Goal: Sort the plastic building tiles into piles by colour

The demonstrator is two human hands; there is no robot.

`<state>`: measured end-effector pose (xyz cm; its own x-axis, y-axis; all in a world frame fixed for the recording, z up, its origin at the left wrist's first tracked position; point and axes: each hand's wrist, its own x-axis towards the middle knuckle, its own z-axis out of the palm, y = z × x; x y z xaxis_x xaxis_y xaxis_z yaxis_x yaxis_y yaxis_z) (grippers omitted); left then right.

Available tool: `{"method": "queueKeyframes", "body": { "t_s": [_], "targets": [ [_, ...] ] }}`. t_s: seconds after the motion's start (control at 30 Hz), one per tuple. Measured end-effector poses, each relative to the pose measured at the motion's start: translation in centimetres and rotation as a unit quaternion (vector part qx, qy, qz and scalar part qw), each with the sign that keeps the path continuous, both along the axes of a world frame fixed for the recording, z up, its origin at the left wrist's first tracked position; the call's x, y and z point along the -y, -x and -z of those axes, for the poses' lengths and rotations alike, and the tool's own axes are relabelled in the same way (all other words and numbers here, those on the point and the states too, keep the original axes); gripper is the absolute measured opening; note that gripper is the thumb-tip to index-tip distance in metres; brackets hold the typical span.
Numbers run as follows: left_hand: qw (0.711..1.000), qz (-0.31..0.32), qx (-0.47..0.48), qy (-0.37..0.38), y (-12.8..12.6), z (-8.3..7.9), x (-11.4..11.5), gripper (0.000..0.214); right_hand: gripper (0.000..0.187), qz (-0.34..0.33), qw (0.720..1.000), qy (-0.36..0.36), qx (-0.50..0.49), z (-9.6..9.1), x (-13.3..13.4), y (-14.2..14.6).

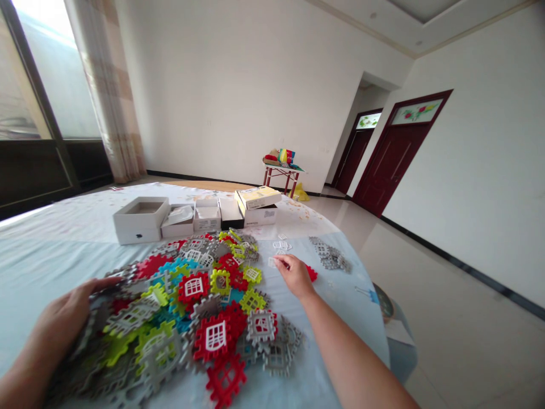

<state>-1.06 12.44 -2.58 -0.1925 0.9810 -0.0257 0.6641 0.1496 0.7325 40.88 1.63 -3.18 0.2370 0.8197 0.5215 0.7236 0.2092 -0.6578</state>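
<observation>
A heap of toothed plastic building tiles in red, grey, lime green and blue covers the near part of the table. Several tiles carry white window inserts. Beside the heap's left edge is my left hand, its index finger stretched over the grey tiles and the other fingers partly hidden. My right hand, to the right of the heap, pinches a small white window piece between thumb and fingertips, low over the cloth. Just beyond it lie several loose white window pieces. One red tile shows partly behind my right hand.
White boxes stand in a row behind the heap, with a yellow-topped box at the right. Grey tiles lie by the table's right edge, near a stool. A small side table stands against the wall.
</observation>
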Motion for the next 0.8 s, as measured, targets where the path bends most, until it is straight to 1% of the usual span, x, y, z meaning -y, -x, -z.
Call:
{"method": "queueKeyframes", "body": {
  "t_s": [0.13,0.27,0.37,0.47,0.53,0.6,0.7,0.8],
  "targets": [
    [1.000,0.000,-0.006,-0.029,-0.3,-0.3,0.4,0.054,0.027,0.054,0.993,0.042,-0.092,0.7,-1.5,-2.2],
    [0.999,0.003,0.020,-0.029,-0.7,-0.8,1.0,0.056,0.040,0.088,0.988,0.019,-0.124,1.7,-3.0,-3.3],
    [0.999,0.012,0.023,-0.026,-0.8,-0.9,1.2,0.057,0.047,0.099,0.988,-0.003,-0.121,2.2,-3.2,-3.5],
    [1.000,0.009,0.024,-0.016,-0.7,-0.9,1.0,0.056,0.041,0.093,0.993,-0.004,-0.075,2.1,-2.6,-3.0],
    [0.999,0.007,0.028,-0.019,-0.6,-0.8,0.9,0.055,0.033,0.070,0.996,0.009,-0.048,1.8,-2.1,-2.3],
    [0.999,0.008,0.030,-0.024,-0.5,-0.7,0.9,0.054,0.027,0.033,0.999,0.023,-0.035,1.4,-1.8,-1.3],
    [0.999,0.014,0.034,-0.024,-0.5,-0.6,1.0,0.055,0.023,-0.047,0.998,0.042,-0.001,1.0,-1.5,0.6],
    [0.999,0.019,0.034,-0.020,-0.6,-0.8,1.2,0.057,0.023,-0.122,0.990,0.047,0.055,0.8,-1.2,2.2]
  ]
}}
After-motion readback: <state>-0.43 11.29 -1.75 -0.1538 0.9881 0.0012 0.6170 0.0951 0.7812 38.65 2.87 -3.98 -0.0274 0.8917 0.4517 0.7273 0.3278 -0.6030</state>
